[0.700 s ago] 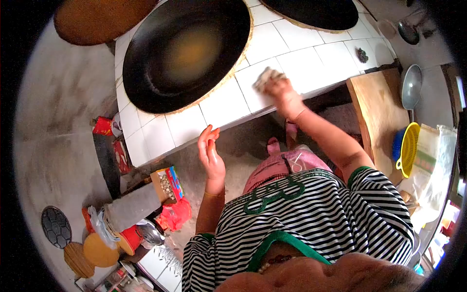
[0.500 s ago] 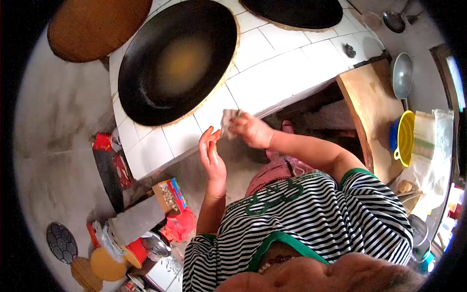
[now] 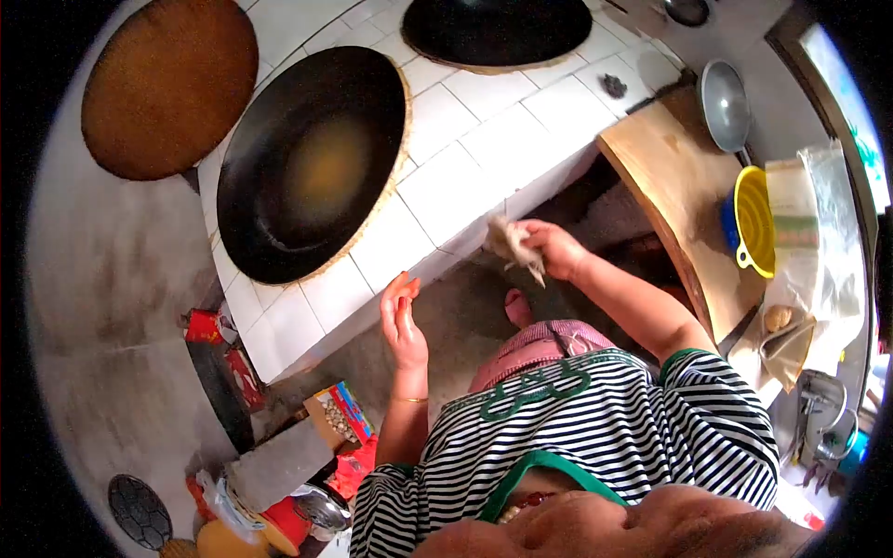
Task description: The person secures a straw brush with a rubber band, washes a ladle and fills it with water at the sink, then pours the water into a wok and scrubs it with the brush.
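Observation:
My right hand grips a crumpled greyish-beige cloth, which hangs beside the front edge of the white tiled stove. Raised near that same edge, further left, my left hand holds nothing, its fingers stretched out and slightly apart. A large black wok is set into the stovetop beyond my left hand, with a yellowish-brown patch at its bottom. Another black wok is set in the tiles further back.
A round brown lid leans at the far left. A dark scrubber lies on the tiles. To the right are a wooden board, a grey bowl-shaped ladle and a yellow colander. A box stands low at the left.
My right hand has moved right with the cloth, away from my left hand. The view has turned a little, and my left hand stays raised with its fingers out.

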A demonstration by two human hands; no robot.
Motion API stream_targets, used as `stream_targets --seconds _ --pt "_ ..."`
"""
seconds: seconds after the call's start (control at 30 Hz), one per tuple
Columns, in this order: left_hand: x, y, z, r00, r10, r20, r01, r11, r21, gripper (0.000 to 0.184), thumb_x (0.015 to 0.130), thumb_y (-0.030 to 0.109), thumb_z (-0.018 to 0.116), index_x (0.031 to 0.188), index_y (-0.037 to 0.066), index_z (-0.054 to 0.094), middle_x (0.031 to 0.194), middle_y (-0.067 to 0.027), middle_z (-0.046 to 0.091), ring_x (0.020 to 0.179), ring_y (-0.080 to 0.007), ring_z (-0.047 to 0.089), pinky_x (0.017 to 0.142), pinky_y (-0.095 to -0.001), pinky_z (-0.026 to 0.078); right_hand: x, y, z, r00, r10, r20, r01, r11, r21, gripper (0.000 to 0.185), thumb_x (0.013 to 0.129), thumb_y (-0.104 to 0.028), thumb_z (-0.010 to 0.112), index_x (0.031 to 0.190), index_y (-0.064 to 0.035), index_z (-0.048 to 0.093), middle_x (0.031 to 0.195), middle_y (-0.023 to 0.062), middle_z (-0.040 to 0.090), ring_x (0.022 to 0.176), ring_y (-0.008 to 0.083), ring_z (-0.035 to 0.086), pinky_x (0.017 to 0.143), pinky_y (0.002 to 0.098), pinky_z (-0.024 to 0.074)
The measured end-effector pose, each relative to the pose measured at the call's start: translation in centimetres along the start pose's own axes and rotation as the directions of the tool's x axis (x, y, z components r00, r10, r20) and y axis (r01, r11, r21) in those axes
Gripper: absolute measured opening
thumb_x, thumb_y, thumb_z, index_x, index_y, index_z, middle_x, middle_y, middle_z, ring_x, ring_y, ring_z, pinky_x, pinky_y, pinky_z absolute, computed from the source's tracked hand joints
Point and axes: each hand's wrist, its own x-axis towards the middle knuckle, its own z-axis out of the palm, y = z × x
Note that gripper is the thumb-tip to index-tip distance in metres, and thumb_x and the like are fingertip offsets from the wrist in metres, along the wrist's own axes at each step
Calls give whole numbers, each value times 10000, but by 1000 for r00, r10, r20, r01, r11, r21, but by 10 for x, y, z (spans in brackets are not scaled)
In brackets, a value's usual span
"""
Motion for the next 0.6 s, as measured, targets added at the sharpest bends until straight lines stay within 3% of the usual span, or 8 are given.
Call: stream_targets --seconds 0.03,0.13,0.17,0.23,0.33,0.43,0.53,0.6 --pt "-4 -1 6 1000 -14 10 15 1000 -20 332 938 143 359 1216 -10 456 1204 -149 520 1053 -254 542 945 -399 395 -21 -20 15 994 -37 102 30 997 76 329 864 -78 415 1170 15 492 1090 114 576 980 223 562 902 367 446" --pt "-17 6 34 992 -53 117 58 998 -35 328 934 129 361 1215 -11 458 1211 -154 514 1061 -255 538 937 -378 396 -73 -34 33 988 -71 -140 117 929 352 325 876 -140 429 1171 -21 496 1102 134 570 969 258 573 861 391 481" --pt "-22 10 44 986 -37 165 52 994 -92 328 930 118 366 1218 -12 455 1213 -156 513 1065 -254 537 927 -363 398 -78 -18 6 991 -128 31 102 896 433 322 874 -168 435 1161 -40 509 1072 139 586 913 259 595 759 376 520" --pt "-39 16 64 964 -25 264 55 993 -107 337 917 100 373 1227 -11 446 1227 -145 506 1065 -243 538 925 -349 398 -108 -4 0 991 -134 3 114 855 507 310 877 -169 420 1141 -42 524 1041 139 599 867 258 608 705 365 528" --pt "-67 24 98 906 -45 422 88 993 -83 374 902 115 410 1252 -14 418 1244 -128 491 1102 -207 507 933 -322 384 -159 10 -4 989 -140 -56 147 813 564 315 861 -186 421 1092 -16 550 969 146 624 801 271 621 662 372 525" --pt "-104 28 127 764 -17 645 -33 997 66 481 862 49 469 1320 -6 334 1309 -118 407 1184 -193 411 973 -306 341 -218 29 -2 979 -113 -172 197 758 622 365 857 -236 425 1091 16 547 941 159 631 763 293 627 640 394 530" --pt "-153 32 169 689 -39 724 182 976 -121 509 835 25 548 1304 -5 351 1293 -134 417 1149 -217 458 949 -321 384 -266 49 -15 965 -225 -137 262 775 576 333 879 -228 394 1084 -27 563 946 139 634 759 253 631 632 387 532" --pt "-177 28 181 707 -64 704 141 989 -52 470 831 14 551 1268 -12 381 1223 -135 472 1088 -202 500 909 -309 420 -296 65 -17 960 -278 -35 241 753 612 407 917 -320 364 1145 -25 527 1003 152 627 782 267 639 672 407 541"
